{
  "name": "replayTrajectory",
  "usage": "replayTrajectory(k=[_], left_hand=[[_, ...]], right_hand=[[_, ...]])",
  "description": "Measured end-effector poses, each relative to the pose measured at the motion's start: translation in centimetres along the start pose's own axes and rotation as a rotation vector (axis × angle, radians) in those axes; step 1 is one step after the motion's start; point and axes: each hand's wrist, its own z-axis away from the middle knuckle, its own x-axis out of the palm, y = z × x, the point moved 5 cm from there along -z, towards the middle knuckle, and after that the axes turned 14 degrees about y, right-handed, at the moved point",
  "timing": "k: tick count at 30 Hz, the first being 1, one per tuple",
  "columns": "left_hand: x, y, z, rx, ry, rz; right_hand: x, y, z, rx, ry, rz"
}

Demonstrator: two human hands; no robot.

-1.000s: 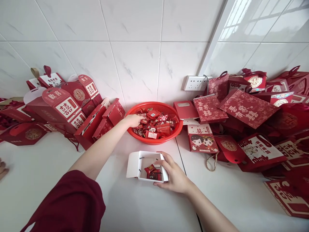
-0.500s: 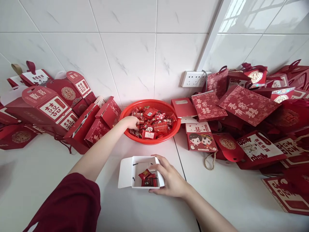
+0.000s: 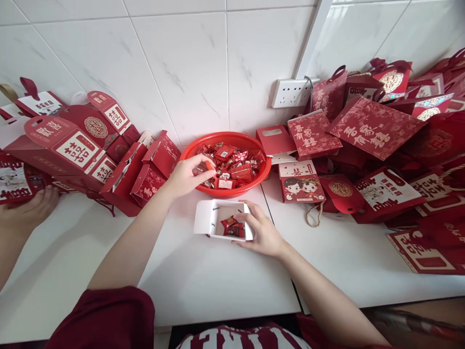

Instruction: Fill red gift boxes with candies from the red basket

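My left hand [image 3: 187, 175] is over the near left rim of a red plastic basket [image 3: 187, 153]. Its thumb and fingers are pinched around a small red wrapped candy [image 3: 209, 166]. Many wrapped candies [image 3: 232, 169], mostly red, fill the basket. On the white table in front of it, my right hand [image 3: 262, 230] grips the right side of an open gift box [image 3: 204, 219] with a white inside. A few red-wrapped candies [image 3: 232, 227] lie in this box, and its flap sticks out to the left.
A co-worker's hand [image 3: 31, 208] at the far left touches a red gift box [image 3: 14, 182]. Red boxes [image 3: 76, 148] line the left side, and a heap of red boxes and bags [image 3: 378, 127] covers the right. A power strip [image 3: 292, 93] is on the tiled wall.
My left hand has lifted out of the candies with one between its fingers. The open box is nearer the basket. A co-worker's hand and a red box have appeared at the left.
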Motion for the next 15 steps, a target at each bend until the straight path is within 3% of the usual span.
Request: replayTrajectory(k=[3,6,10,13,15], left_hand=[[-1.0,5.1,3.4,0.26,0.054,0.001],[0.2,7.4,6.5,0.424,-0.052,-0.118],[2.0,5.8,8.7,0.272,-0.07,-0.403],[2.5,4.0,10.0,0.136,-0.021,-0.305],[2.4,2.7,10.8,0.098,0.076,-0.21]], right_hand=[[-0.2,0.5,0.0,-0.028,0.034,0.02],[-0.1,0.3,0.1,-0.06,0.021,0.02],[0.0,-0.1,0.3,-0.071,0.009,0.016],[0.0,0.0,0.4,-0.07,0.013,0.009],[0.0,0.2,0.4,-0.093,0.024,0.005]])
